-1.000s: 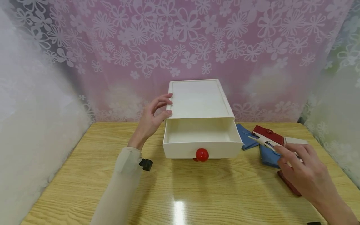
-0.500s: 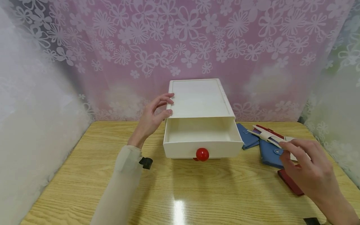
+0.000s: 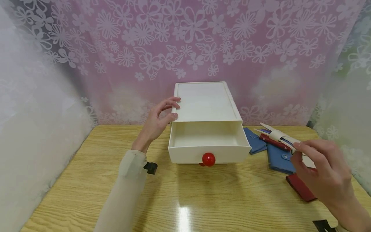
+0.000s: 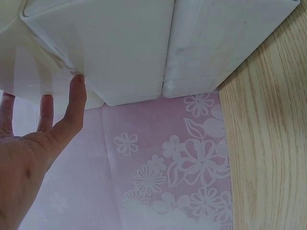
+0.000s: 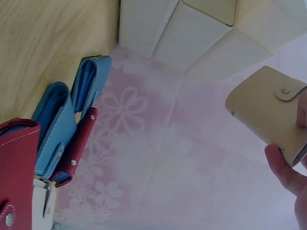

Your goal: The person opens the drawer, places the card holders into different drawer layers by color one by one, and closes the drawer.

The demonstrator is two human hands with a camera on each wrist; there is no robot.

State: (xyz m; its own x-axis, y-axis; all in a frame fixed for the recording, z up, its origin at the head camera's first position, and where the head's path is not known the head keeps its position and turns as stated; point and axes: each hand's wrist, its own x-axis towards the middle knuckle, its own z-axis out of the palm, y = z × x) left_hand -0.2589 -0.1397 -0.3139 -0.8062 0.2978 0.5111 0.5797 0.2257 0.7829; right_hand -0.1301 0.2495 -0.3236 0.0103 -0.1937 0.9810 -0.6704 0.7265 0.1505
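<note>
My right hand [image 3: 324, 174] has just lifted the cream card wallet [image 3: 279, 136] off the pile of wallets [image 3: 279, 158] at 3 o'clock, pinched between thumb and fingers, clear of the tabletop [image 3: 185, 199]; my left hand [image 3: 156, 124] still steadies the drawer box [image 3: 205, 103], fingers loosely on its edge, so the open drawer [image 3: 207, 145] is ready

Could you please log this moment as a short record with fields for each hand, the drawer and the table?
Left hand: fingertips rest on the left edge of the white plastic drawer box.
Right hand: pinches a beige snap-button wallet, lifted above the table.
Drawer: pulled open, red round knob, nothing visible inside.
Wooden table: blue wallets and red wallets at right.
</note>
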